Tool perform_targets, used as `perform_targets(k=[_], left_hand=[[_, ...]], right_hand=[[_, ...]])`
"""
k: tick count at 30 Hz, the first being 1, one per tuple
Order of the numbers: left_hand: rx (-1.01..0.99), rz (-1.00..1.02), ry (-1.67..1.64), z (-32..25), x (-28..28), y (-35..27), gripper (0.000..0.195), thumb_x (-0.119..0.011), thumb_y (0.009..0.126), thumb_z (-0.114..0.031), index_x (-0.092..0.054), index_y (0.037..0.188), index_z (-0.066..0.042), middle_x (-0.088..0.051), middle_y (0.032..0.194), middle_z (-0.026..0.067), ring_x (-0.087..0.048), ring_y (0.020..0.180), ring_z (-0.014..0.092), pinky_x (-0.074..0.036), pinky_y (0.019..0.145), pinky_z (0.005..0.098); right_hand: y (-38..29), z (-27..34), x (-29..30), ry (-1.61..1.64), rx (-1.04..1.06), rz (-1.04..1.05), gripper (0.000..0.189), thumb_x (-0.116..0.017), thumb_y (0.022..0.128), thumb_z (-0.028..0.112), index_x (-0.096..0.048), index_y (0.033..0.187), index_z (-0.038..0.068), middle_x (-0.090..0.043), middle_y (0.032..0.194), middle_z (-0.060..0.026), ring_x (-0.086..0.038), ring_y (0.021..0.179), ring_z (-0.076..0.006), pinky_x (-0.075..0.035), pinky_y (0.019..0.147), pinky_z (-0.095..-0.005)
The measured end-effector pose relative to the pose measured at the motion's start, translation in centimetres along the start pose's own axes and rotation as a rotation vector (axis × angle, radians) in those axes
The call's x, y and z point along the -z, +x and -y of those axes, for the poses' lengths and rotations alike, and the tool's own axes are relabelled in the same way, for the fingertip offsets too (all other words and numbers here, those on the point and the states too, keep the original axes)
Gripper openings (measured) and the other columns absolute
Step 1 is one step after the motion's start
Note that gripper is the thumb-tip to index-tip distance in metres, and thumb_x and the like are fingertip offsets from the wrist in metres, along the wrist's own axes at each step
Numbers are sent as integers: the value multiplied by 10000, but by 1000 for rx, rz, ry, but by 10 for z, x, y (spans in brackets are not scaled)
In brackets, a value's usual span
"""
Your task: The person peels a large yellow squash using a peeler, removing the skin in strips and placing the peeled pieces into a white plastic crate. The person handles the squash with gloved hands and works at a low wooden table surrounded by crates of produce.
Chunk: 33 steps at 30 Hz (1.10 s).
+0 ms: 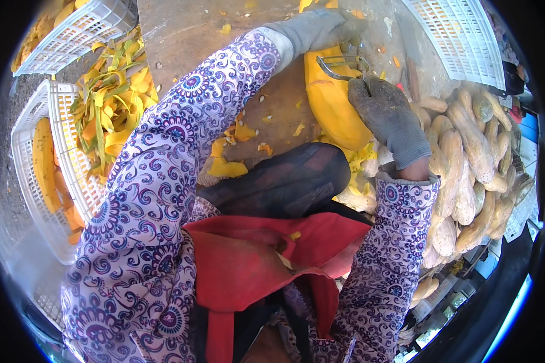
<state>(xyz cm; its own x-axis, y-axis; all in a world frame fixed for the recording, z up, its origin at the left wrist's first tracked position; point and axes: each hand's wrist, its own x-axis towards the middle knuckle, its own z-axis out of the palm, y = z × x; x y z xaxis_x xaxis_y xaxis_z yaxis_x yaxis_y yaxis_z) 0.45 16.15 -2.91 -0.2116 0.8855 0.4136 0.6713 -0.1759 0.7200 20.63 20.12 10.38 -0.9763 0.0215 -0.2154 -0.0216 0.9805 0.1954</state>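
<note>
A long peeled yellow squash point(329, 104) lies lengthwise before me, its near end close to my knee. My left hand point(329, 29), in a grey glove, grips its far part from above. In my right hand point(383, 106), also gloved in grey and soiled, is a metal peeler point(343, 66). The peeler's head rests at or just over the squash's upper side, with a bit of yellow flesh by the blade. Yellow peel strips point(361, 159) hang under the near end of the squash. The left fingertips are partly hidden behind the squash.
Unpeeled tan squashes point(463, 168) are heaped at the right, below a white plastic basket point(463, 36). At the left, a peelings heap point(113, 104) stands beside a white crate point(63, 136) holding orange pieces. Seeds and scraps dot the wooden board point(186, 31).
</note>
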Motion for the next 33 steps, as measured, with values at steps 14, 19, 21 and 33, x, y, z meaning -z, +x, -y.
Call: perform_targets(k=[14,19,21,33], left_hand=[[-111,-138,229,5,-17,1,297,-510,905,-328,-679,912,-84,-640,973,137,-615,942,335,-465,859,413],[-271,-281,414,-1,-29,4,184,-556,855,-212,-648,931,-72,-661,950,144,-628,920,347,-487,872,391],[-312,-330,399,-1,-29,5,180,-525,875,-201,-653,885,-75,-666,922,137,-630,897,348,-487,851,383],[-85,-169,278,21,-30,7,298,-537,885,-323,-666,843,-57,-658,916,119,-623,917,311,-452,868,413]], right_hand=[[-34,5,7,-63,106,67,198,-591,811,140,-614,993,67,-604,818,-119,-639,724,-284,-521,573,-395],[-90,19,12,26,-4,80,167,-600,794,97,-582,956,63,-565,809,-112,-628,662,-288,-506,526,-400],[-113,33,10,135,-218,128,153,-598,799,98,-572,946,64,-552,808,-108,-625,650,-290,-505,524,-400],[-43,9,12,-7,-58,6,113,-578,854,149,-625,939,91,-636,902,-109,-650,701,-283,-526,586,-398]])
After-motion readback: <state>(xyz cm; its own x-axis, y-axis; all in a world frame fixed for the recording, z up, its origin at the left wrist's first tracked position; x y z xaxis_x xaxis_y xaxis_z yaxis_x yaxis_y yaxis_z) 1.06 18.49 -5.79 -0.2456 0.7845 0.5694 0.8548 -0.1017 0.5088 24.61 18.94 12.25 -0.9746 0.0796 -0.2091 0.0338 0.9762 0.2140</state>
